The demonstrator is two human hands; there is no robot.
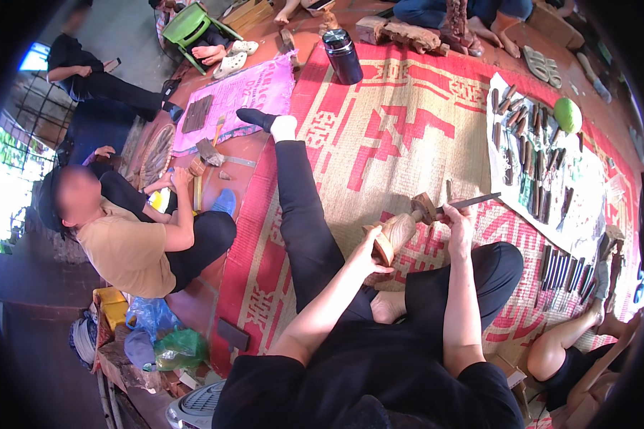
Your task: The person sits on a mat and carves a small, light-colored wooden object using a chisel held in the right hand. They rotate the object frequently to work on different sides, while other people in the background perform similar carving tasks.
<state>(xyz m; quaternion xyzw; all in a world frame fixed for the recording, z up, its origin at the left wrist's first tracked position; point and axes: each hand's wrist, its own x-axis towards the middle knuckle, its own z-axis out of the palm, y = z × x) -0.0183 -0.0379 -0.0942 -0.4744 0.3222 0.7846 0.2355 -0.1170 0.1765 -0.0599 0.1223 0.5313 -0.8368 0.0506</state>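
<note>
Has a person (132, 250) in a tan top at left, crouched beside the mat (472, 146). Sits on it with one leg outstretched. Holds the wooden carving (401, 230) by its near end in the left hand (369, 254), curled partway round, raised over the mat. Grips a dark file (481, 199) in the nearly closed right hand (461, 219), at the carving's far end (cannot tell whether touching). Has tools (537, 154) on a white sheet (587, 193) farther right, near a green fruit (567, 115).
</note>
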